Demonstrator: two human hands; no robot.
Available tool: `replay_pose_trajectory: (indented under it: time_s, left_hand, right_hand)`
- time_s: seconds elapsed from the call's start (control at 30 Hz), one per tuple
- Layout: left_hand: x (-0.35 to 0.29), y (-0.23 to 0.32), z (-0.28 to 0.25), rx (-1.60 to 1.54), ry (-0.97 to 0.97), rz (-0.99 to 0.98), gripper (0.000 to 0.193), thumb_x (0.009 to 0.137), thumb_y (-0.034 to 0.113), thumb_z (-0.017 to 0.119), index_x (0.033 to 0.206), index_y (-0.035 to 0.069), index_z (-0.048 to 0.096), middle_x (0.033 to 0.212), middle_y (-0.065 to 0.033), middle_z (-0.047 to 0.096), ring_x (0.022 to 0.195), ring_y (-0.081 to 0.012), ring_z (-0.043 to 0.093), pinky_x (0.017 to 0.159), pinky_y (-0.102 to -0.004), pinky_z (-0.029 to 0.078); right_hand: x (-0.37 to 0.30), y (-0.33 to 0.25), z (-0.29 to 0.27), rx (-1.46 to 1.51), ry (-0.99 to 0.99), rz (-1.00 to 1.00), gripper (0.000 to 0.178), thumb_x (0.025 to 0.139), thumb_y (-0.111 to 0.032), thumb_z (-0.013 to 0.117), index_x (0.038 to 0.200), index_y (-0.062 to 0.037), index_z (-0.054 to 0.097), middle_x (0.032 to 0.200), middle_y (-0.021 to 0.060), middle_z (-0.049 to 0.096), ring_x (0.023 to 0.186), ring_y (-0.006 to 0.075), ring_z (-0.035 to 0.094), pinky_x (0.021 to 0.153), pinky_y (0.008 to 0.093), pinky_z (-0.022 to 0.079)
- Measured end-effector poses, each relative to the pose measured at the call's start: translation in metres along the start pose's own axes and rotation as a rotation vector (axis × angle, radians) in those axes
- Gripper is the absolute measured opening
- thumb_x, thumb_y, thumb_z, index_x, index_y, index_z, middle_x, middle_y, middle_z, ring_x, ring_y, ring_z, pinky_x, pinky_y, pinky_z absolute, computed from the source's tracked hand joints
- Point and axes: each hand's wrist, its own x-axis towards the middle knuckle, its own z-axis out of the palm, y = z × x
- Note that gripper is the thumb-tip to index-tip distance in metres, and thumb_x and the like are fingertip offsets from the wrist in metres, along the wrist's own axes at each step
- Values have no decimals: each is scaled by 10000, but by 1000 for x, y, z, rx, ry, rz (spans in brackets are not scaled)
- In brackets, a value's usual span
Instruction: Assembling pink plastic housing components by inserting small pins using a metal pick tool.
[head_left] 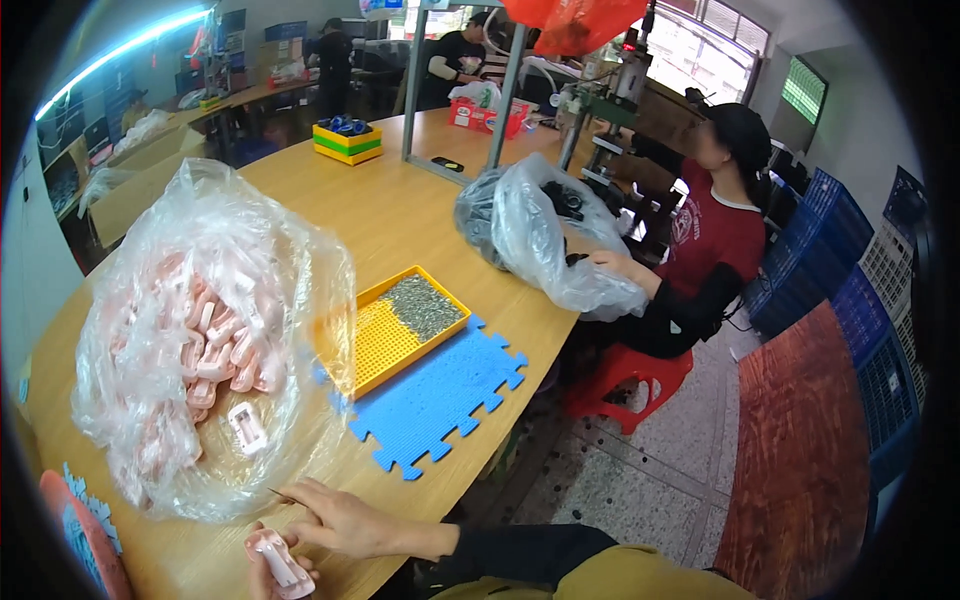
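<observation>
My left hand (pixel 259 578), low in the view and partly cut off by its edge, grips a pale pink plastic shell (pixel 279 563) with a hollow side facing up. Right above it is my right hand (pixel 340 518), its fingers pinched round a thin, dark, pointed piece (pixel 277 492) whose kind I cannot make out. Just beyond my hands lies a big clear plastic bag (pixel 130 330), open toward me, with a heap of similar pink shells (pixel 215 345) inside. One lighter shell (pixel 247 428) lies apart from the heap, near the bag's mouth.
A yellow perforated tray (pixel 375 345) with small metal parts (pixel 425 307) rests on a blue foam mat (pixel 440 400). To the right, a person (pixel 715 220) sits on a red stool (pixel 630 385) at a press (pixel 620 90), beside a grey plastic bag (pixel 545 225). Blue crates (pixel 815 240) stand behind.
</observation>
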Motion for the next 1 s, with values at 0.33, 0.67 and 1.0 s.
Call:
replay_pose_trajectory:
  time_s: [0.33,0.67,1.0]
  left_hand:
    - [14,-4,12,-6,91,237,501,923,54,481,1392,81,307,1193,-200,562,1027,-270,611,861,-400,542]
    - [-5,-3,6,143,123,289,450,935,39,447,1361,83,309,1196,-191,564,1028,-255,620,870,-407,547]
    - [-5,-8,11,312,187,368,448,933,-14,423,1352,83,299,1171,-142,569,1000,-189,606,857,-339,531]
  right_hand:
    - [-14,-10,-11,-251,-182,-219,311,832,-30,588,1133,-94,637,972,142,668,825,324,651,698,387,525]
    - [-9,-20,15,-515,-183,-329,340,786,0,625,1112,-92,648,741,115,616,645,286,612,568,371,486]
    - [-12,-21,22,-549,-144,-275,347,780,-10,633,1114,-101,648,704,110,582,627,284,596,556,379,476]
